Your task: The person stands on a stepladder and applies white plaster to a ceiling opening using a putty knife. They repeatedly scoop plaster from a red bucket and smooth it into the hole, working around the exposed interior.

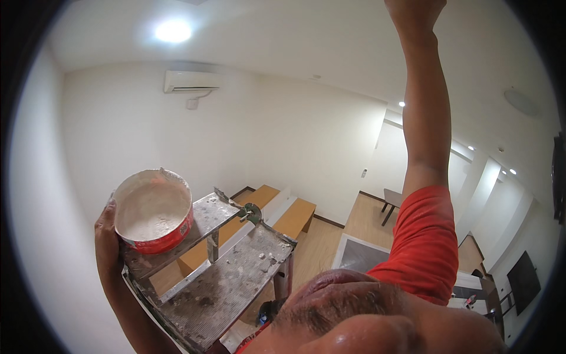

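Spattered stepladder (233, 280), seven o'clock. Red bucket (158, 242) between eight and nine, off-white paste (152, 209) inside. My left hand (107, 235), eight o'clock, grasps bucket's outer side. My right hand (416, 14), raised toward one o'clock, runs past upper edge; can't tell its grip.

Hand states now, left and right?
Left hand: holding the red bucket by its side.
Right hand: raised, fingers cut off by picture edge; can't tell.

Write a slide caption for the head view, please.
Left hand against a red tub of whitish paste at a spattered metal stepladder; right hand raised toward the ceiling.
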`<action>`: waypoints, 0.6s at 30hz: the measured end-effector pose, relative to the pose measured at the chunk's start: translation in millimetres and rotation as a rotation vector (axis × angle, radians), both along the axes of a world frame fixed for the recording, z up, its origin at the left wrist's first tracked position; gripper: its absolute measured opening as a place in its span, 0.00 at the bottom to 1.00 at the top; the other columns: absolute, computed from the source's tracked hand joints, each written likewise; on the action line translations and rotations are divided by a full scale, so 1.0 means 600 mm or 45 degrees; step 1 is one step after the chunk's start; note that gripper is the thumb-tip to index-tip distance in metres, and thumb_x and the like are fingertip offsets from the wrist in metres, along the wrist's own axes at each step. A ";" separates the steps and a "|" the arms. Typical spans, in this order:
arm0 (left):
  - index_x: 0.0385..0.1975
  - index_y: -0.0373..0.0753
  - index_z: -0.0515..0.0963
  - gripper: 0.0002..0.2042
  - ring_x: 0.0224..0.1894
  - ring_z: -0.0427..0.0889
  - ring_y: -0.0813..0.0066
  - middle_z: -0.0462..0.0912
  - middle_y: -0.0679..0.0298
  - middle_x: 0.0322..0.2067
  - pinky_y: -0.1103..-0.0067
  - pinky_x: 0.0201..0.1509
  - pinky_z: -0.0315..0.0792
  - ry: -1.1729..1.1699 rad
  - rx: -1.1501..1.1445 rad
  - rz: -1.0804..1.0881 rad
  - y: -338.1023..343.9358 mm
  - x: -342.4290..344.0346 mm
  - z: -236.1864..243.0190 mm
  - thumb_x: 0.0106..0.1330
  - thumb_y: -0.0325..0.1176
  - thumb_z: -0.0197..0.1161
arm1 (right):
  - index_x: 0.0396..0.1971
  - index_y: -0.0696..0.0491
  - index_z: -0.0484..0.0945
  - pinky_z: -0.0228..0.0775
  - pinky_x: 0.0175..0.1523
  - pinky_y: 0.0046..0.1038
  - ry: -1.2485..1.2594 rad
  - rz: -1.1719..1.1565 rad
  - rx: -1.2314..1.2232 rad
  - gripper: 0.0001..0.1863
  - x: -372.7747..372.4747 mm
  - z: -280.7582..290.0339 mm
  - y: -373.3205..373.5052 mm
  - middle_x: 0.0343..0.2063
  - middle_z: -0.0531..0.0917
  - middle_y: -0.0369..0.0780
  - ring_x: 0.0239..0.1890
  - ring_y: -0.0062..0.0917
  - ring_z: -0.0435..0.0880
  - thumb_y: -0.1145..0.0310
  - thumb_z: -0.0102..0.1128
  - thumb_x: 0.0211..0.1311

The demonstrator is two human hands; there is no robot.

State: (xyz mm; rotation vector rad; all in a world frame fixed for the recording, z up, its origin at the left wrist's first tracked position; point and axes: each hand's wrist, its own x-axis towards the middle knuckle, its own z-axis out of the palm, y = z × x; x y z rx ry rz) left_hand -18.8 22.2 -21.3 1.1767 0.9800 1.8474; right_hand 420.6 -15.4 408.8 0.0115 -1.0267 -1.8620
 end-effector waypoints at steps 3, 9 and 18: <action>0.63 0.26 0.73 0.26 0.55 0.82 0.65 0.83 0.50 0.53 0.73 0.61 0.74 -0.008 -0.005 0.012 -0.010 0.009 0.006 0.80 0.45 0.49 | 0.24 0.58 0.78 0.71 0.26 0.30 0.041 -0.090 0.052 0.08 0.003 -0.004 -0.009 0.23 0.82 0.43 0.20 0.29 0.79 0.78 0.70 0.58; 0.62 0.26 0.74 0.26 0.53 0.82 0.66 0.83 0.51 0.52 0.73 0.59 0.75 -0.009 0.037 0.003 -0.004 0.012 0.003 0.80 0.45 0.49 | 0.24 0.55 0.79 0.63 0.21 0.21 -0.043 0.222 0.059 0.09 0.044 -0.060 -0.018 0.20 0.81 0.35 0.16 0.14 0.71 0.76 0.69 0.64; 0.60 0.26 0.76 0.24 0.51 0.83 0.67 0.84 0.52 0.50 0.73 0.57 0.76 -0.009 0.009 0.000 -0.010 0.016 0.014 0.80 0.44 0.49 | 0.52 0.61 0.79 0.78 0.54 0.29 0.057 1.083 -0.526 0.20 0.070 -0.124 0.054 0.46 0.86 0.44 0.48 0.26 0.84 0.61 0.68 0.70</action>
